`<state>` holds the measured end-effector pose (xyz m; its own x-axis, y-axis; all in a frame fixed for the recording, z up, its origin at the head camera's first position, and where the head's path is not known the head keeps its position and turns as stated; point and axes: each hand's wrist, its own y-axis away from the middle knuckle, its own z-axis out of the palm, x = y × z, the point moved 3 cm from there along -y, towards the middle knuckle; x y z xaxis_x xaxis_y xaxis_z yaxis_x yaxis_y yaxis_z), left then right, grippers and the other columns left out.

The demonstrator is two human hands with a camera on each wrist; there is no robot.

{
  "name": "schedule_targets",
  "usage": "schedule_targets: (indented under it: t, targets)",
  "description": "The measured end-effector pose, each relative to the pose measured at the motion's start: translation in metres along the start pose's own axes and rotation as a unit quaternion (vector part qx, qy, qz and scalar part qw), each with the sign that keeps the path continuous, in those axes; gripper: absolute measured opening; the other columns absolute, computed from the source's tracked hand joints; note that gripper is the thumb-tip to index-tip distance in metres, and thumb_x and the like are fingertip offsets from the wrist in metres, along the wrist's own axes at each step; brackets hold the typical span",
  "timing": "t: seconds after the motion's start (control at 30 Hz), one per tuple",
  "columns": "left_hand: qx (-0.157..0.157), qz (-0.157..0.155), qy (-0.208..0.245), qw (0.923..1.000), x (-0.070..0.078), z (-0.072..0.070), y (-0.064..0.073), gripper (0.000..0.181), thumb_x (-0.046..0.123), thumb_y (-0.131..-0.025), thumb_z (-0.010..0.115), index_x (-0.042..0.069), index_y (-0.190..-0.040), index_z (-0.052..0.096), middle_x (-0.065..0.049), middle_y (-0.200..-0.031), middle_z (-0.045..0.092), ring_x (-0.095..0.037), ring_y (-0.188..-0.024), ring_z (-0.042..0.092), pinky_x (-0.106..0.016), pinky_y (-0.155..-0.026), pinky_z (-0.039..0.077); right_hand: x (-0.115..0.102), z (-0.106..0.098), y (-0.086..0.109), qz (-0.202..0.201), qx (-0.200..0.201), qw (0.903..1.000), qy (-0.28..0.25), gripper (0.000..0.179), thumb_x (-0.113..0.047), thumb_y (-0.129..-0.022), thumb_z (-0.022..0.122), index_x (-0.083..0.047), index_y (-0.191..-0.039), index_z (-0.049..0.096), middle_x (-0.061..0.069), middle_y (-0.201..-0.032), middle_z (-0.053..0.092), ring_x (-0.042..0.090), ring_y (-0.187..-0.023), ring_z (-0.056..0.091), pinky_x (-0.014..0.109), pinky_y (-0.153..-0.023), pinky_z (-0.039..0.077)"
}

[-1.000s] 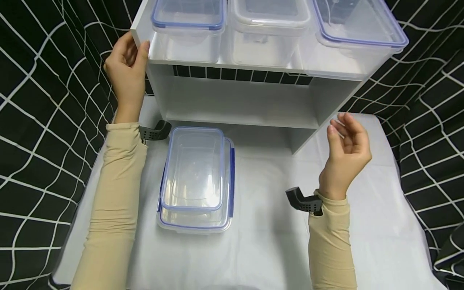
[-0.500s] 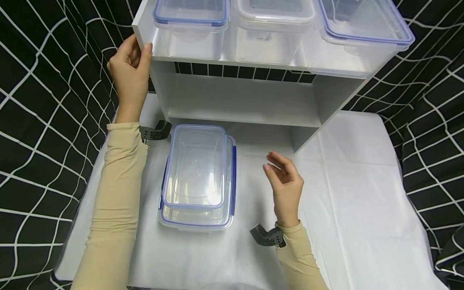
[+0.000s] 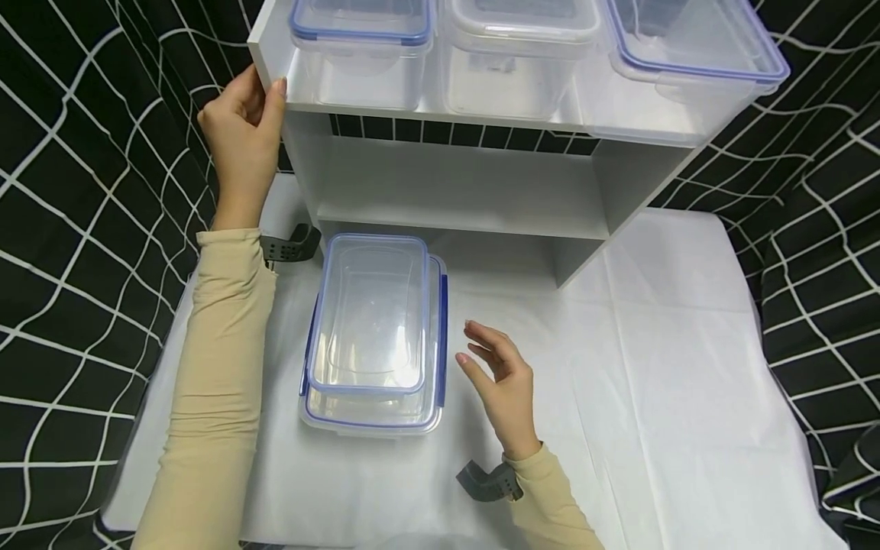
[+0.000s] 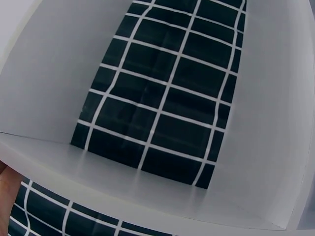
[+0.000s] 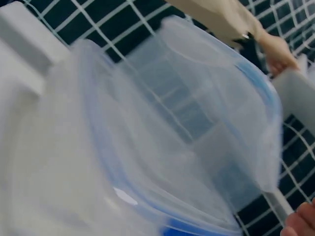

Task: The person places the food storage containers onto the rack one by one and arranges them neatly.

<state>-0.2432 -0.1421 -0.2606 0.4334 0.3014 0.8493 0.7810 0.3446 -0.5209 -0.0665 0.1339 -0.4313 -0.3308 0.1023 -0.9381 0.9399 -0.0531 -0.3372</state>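
My left hand grips the left side panel of a white shelf unit at its front edge, thumb in front and fingers behind. The left wrist view shows the unit's open compartments, with fingers at the lower left edge. On the table, a smaller clear plastic container with a pale blue rim lies on a larger clear container with dark blue side clips. Just right of this stack is my right hand, fingers slightly bent and parted from the thumb, holding nothing. The right wrist view shows the stack close up, blurred.
Along the unit's top stand a blue-rimmed container, a clear-lidded one and another blue-rimmed one. White cloth covers the table. Black curtains with a white grid hang around it.
My right hand has come from beside the unit's right side, leftward and toward me, to the right of the container stack. The left hand keeps its grip on the panel.
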Motion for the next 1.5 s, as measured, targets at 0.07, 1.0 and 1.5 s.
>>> schedule_targets:
  t: [0.07, 1.0, 1.5]
  targets:
    - [0.001, 0.004, -0.007, 1.0, -0.001, 0.0, -0.001, 0.03, 0.004, -0.091, 0.06, -0.009, -0.119, 0.06, -0.018, -0.12, 0.06, -0.014, -0.109, 0.059, -0.022, -0.092, 0.046, 0.002, 0.007, 0.004, -0.006, -0.021, 0.9998, 0.004, 0.042, 0.013, -0.08, 0.066, 0.01, -0.12, 0.056, 0.023, -0.121, 0.056, 0.022, -0.114, 0.055, 0.034, -0.095, 0.047]
    - [-0.008, 0.006, -0.013, 0.9999, -0.026, 0.0, -0.01, 0.033, 0.01, -0.09, 0.064, -0.003, -0.12, 0.062, -0.011, -0.121, 0.062, -0.012, -0.108, 0.06, -0.023, -0.09, 0.047, 0.003, 0.058, 0.032, 0.027, -0.164, 0.983, 0.078, 0.142, -0.012, -0.05, 0.092, -0.005, -0.15, -0.008, 0.013, -0.157, -0.001, 0.033, -0.142, 0.009, 0.057, -0.11, 0.015]
    - [-0.01, 0.02, -0.019, 0.9996, -0.025, 0.0, -0.008, 0.032, 0.011, -0.091, 0.063, -0.003, -0.12, 0.062, -0.012, -0.12, 0.062, -0.012, -0.108, 0.06, -0.023, -0.09, 0.047, 0.01, 0.066, 0.033, 0.029, -0.111, 0.9882, 0.101, 0.136, -0.011, -0.055, 0.091, -0.006, -0.151, -0.005, 0.02, -0.155, 0.011, 0.039, -0.137, 0.024, 0.054, -0.107, 0.026]
